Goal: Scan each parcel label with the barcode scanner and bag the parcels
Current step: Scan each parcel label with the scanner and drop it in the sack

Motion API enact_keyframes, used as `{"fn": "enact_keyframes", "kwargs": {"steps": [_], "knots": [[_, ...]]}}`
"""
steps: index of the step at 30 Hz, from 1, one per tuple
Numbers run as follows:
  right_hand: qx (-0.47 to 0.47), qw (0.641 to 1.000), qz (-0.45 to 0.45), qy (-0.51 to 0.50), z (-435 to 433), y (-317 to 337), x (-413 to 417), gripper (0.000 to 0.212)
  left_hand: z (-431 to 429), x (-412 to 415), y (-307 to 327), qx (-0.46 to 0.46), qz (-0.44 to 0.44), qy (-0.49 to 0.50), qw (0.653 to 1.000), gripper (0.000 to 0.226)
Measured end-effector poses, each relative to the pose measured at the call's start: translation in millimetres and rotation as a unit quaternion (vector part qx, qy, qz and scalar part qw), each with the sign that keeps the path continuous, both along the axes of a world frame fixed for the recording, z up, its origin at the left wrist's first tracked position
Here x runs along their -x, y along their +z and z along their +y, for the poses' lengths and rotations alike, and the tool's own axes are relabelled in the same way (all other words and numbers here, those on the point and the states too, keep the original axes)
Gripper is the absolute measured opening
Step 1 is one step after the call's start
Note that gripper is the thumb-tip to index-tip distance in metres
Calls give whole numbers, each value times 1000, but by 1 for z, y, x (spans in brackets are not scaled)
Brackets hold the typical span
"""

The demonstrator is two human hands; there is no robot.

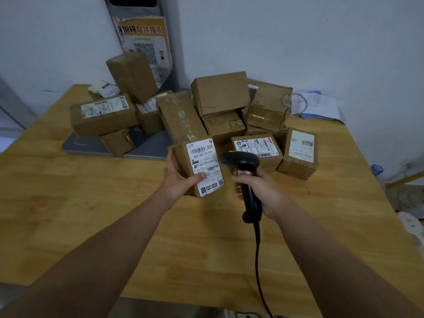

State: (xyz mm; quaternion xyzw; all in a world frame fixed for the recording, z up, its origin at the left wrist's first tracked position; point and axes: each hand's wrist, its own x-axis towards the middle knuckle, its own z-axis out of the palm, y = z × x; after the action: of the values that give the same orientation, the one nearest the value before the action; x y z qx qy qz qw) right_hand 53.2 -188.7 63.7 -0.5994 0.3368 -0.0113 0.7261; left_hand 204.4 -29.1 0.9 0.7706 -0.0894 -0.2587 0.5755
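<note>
My left hand (177, 177) grips a small brown cardboard parcel (183, 159) tilted up off the wooden table (91, 214), its white barcode label (205, 166) facing me with my thumb lying across it. My right hand (261, 191) grips the handle of a black corded barcode scanner (244, 166). The scanner's head sits just right of the label and points toward it. Behind them lies a heap of several brown parcels (220, 92), some with white labels showing.
A grey flat scale platform (91, 145) lies under the left parcels. A poster with a QR code (146, 47) leans on the wall. White and blue papers (319, 106) lie at the back right. The scanner's cable (258, 260) runs down over the table's front edge.
</note>
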Motion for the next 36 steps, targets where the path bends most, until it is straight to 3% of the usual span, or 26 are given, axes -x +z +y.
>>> {"fn": "enact_keyframes", "kwargs": {"steps": [2,4,8,14,18,22,28,36], "knots": [[25,999,-13,41,6,23,-8,23,5,-11,8,-3,-18,6,1000,149],[38,997,-41,52,14,43,-14,14,6,-14,21,9,-30,8,999,142],[-14,995,-90,33,25,58,-19,14,7,-17,29,13,-32,2,999,144],[1,997,-64,32,39,46,-14,12,14,-24,24,-6,-34,14,999,154],[-9,997,-53,56,42,41,-13,32,18,-27,21,-14,-32,9,999,159],[0,996,-61,67,46,38,-14,37,19,-28,19,-24,-42,1,999,154],[107,990,-72,55,58,29,-12,37,19,-29,19,-32,-49,-19,998,155],[79,994,-62,43,59,22,-2,35,22,-29,18,-34,-57,-19,998,145]]}}
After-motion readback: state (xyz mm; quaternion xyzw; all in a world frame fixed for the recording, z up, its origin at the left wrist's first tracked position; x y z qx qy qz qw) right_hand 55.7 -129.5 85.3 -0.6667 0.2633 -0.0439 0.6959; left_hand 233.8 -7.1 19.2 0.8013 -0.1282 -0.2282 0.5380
